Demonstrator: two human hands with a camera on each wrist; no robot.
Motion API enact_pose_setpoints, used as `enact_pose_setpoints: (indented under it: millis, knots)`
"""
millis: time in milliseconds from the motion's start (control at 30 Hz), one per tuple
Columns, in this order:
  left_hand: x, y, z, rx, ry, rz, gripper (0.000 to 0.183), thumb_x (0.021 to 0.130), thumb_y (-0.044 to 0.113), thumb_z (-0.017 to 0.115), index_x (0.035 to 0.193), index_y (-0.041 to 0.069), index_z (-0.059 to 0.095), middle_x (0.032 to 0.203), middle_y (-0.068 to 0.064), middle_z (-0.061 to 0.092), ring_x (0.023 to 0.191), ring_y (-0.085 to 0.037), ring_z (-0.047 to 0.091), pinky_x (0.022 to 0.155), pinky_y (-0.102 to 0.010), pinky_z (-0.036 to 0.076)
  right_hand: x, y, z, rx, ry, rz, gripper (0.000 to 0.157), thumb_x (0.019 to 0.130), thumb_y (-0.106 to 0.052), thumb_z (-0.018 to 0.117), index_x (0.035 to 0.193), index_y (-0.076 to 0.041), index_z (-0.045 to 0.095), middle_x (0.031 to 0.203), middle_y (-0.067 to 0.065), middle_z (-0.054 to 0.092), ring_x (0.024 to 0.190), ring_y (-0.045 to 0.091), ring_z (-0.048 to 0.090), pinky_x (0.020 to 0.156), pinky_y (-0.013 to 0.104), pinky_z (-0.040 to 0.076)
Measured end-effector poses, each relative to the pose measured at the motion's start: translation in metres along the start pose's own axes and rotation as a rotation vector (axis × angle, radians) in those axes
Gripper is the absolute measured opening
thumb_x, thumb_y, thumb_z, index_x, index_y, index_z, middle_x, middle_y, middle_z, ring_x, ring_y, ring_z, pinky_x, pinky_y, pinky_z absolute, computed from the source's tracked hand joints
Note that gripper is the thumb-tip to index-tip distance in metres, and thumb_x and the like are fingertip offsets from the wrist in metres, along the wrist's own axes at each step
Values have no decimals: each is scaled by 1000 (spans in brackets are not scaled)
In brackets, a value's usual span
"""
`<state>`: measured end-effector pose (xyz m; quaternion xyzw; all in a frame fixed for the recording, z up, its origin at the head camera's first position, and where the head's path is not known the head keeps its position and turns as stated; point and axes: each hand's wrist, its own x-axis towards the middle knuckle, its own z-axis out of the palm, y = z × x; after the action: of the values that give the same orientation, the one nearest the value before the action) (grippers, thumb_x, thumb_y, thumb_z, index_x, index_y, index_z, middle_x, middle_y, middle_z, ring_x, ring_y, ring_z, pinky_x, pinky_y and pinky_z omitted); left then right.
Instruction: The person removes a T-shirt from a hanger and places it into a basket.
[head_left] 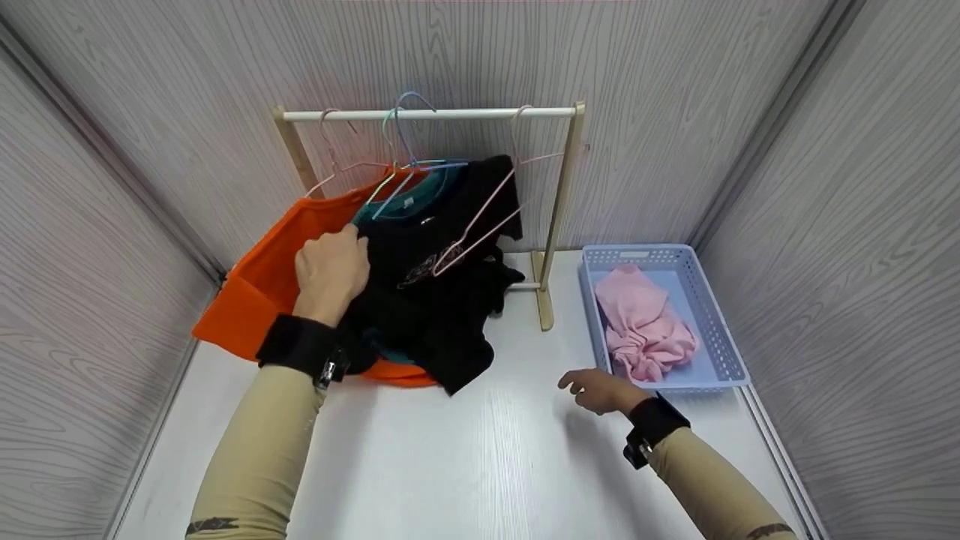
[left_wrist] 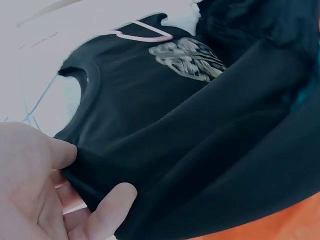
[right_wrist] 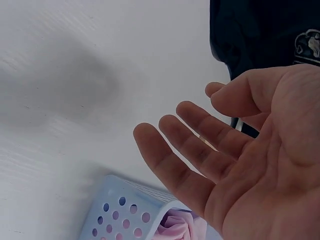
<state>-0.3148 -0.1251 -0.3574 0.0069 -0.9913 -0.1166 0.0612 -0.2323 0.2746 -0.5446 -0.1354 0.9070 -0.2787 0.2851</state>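
Fingers of left hand (head_left: 332,270) pinch black shirt (left_wrist: 125,102) near its collar; shirt hangs below white rod (head_left: 480,114). Right hand (head_left: 600,391) empty, fingers loosely bent, near blue basket (head_left: 718,330) holding pink cloth (head_left: 649,334).

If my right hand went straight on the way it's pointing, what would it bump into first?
Probably the drooping black clothing, going by the head view. Depth is unclear, though, and the right hand might touch the white tabletop first.
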Motion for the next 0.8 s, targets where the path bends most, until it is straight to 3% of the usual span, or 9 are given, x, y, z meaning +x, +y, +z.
enact_pose_setpoints:
  millis: [267,467,667,800]
  knots:
    - [-29,-44,21,38,-22,48,28,105,26,40,116,6,55,103,-31,65,87,-53,61,75,-60,51,-1,3,1,22,-6,19,40,87,4,47,123,-6,60,123,27,60,99,29,61,62,33,55]
    - [-48,-76,40,38,-5,49,22,103,23,46,106,4,55,80,-27,60,71,-48,58,63,-56,52,-2,3,0,23,10,-34,37,86,5,48,121,-2,60,116,27,61,92,26,60,58,29,51]
    - [-60,-93,54,31,-88,82,19,102,23,50,97,5,55,72,-19,55,66,-40,56,61,-51,52,-1,4,0,-3,10,-69,35,87,3,49,120,-1,60,115,26,62,93,27,61,60,30,52]
    - [-67,-96,59,17,-136,135,17,100,22,54,93,7,56,72,-15,54,68,-36,56,63,-49,51,3,5,-3,-50,52,-143,34,87,1,49,118,1,60,112,27,65,99,35,63,76,41,55]
